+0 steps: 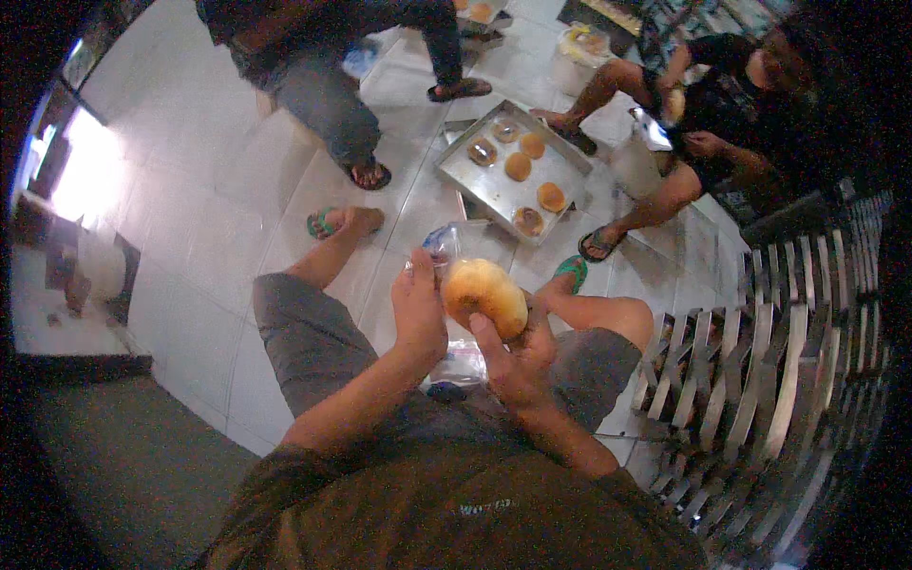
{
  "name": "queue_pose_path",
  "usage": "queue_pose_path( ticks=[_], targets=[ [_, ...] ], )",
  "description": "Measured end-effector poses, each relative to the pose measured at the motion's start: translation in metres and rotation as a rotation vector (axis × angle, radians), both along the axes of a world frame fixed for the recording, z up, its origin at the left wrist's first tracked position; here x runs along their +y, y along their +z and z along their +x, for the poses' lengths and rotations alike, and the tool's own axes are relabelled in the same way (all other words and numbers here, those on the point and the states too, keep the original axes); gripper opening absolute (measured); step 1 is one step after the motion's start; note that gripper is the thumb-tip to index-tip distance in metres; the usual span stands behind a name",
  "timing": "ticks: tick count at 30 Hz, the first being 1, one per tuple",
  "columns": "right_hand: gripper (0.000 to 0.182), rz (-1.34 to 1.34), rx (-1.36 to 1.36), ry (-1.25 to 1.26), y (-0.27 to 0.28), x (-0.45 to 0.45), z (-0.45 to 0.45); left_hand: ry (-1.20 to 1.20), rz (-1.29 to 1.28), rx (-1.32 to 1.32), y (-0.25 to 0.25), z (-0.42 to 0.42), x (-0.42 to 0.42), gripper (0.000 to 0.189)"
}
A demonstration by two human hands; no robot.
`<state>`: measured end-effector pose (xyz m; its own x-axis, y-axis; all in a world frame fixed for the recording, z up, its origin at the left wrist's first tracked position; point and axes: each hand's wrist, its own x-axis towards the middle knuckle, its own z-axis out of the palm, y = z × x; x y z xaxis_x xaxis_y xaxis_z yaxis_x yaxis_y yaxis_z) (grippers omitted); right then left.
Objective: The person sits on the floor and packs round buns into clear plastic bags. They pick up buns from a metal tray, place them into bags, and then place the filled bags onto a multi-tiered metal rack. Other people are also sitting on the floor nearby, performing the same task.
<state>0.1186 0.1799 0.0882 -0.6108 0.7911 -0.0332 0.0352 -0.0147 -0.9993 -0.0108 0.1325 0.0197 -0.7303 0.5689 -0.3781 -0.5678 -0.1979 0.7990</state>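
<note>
A round golden-brown bun (pixel 484 296) is in my right hand (pixel 524 349), the thumb pressed on its near side and the fingers behind it. Just left of the bun, my left hand (pixel 419 306) is raised with its fingers pointing away from me. Clear plastic bag film with blue print (pixel 443 242) shows at its fingertips, and the hand appears to hold it. The bun hides part of this bag and the left thumb. On my lap lie clear plastic bags (pixel 458 362), beside a small dark object (pixel 447 391).
Ahead on the tiled floor, a metal tray (pixel 491 189) holds several buns, some in clear wrapping. A seated person (pixel 734 107) at the right holds a bun and a phone. Another person's leg (pixel 328 107) is at upper left. Metal slats (pixel 741 377) stand to my right.
</note>
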Motion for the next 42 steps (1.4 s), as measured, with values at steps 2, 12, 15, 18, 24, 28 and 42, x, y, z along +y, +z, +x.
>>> queue_pose_path(
  ticks=[2, 12, 15, 18, 24, 28, 42],
  targets=[
    [0.051, 0.077, 0.023, -0.030, -0.012, -0.006, 0.014, 0.084, 0.078, 0.113, 0.021, 0.022, -0.008, 0.050],
    [0.054, 0.119, 0.211, -0.087, 0.019, -0.026, 0.066, -0.024, 0.262, 0.055, 0.075, 0.058, -0.033, 0.052],
    [0.049, 0.331, 0.110, -0.213, 0.020, -0.016, 0.056, 0.017, 0.322, 0.184, 0.084, 0.074, -0.036, 0.050],
    [0.042, -0.340, 0.357, -0.060, 0.037, -0.006, 0.059, -0.012, 0.346, 0.226, 0.083, 0.081, -0.042, 0.046],
    [0.035, -0.165, 0.302, -0.069, 0.029, 0.001, 0.053, -0.131, 0.335, 0.316, 0.082, 0.075, -0.044, 0.042],
    [0.037, -0.788, 0.575, 0.173, 0.041, 0.008, 0.070, -0.446, 0.152, 0.179, 0.088, 0.060, -0.055, 0.057],
    [0.044, 0.919, -0.222, 0.265, 0.008, -0.008, 0.048, -0.218, 0.286, -0.363, 0.021, 0.046, -0.060, 0.063]
  ],
)
